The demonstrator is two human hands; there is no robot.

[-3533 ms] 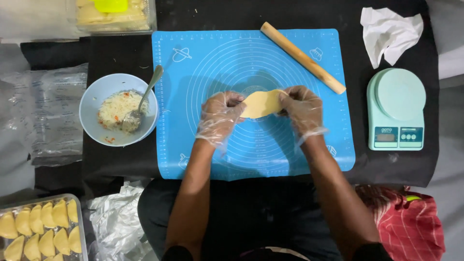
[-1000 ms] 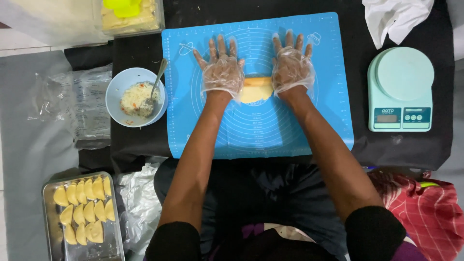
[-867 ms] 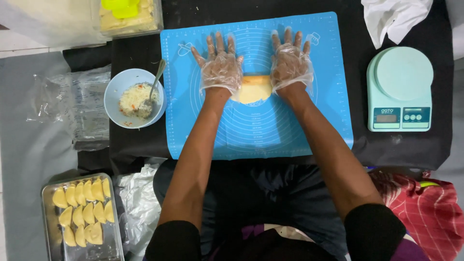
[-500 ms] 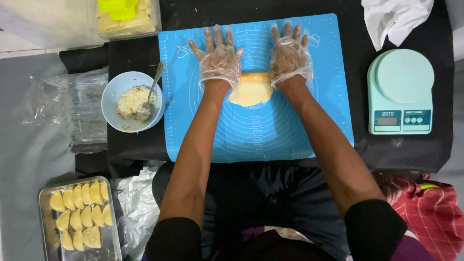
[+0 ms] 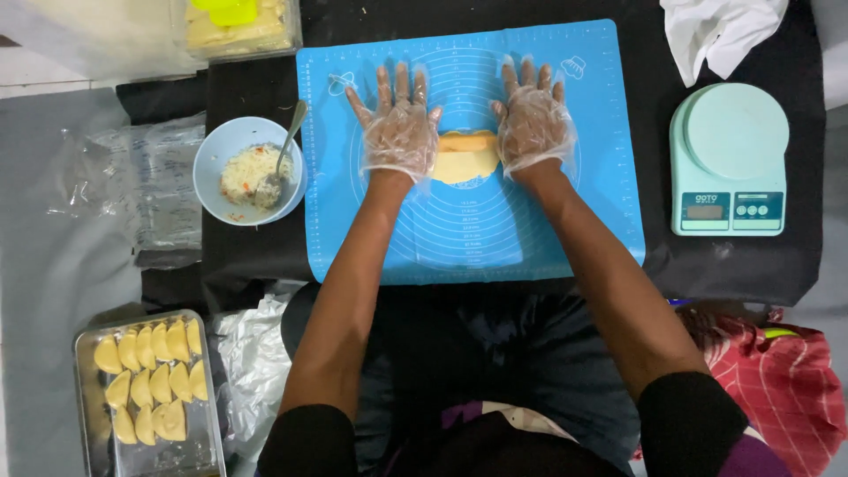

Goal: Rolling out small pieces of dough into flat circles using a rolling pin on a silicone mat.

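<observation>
Blue mat [image 5: 574, 212]: dough [image 5: 465, 159] between hands.

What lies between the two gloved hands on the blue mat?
In the head view, a yellow dough piece lies between the left hand and right hand.

Thin clear plastic gloves [image 5: 399, 132] look crinkled and glossy; blue mat [image 5: 565, 221] smooth, matt; tray [image 5: 199, 446] shiny metal; dough [image 5: 464, 159] smooth.

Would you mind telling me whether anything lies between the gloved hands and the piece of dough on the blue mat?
Nothing visible does: the left hand and right hand flank the dough on the mat, with only the thin clear gloves between.
</observation>
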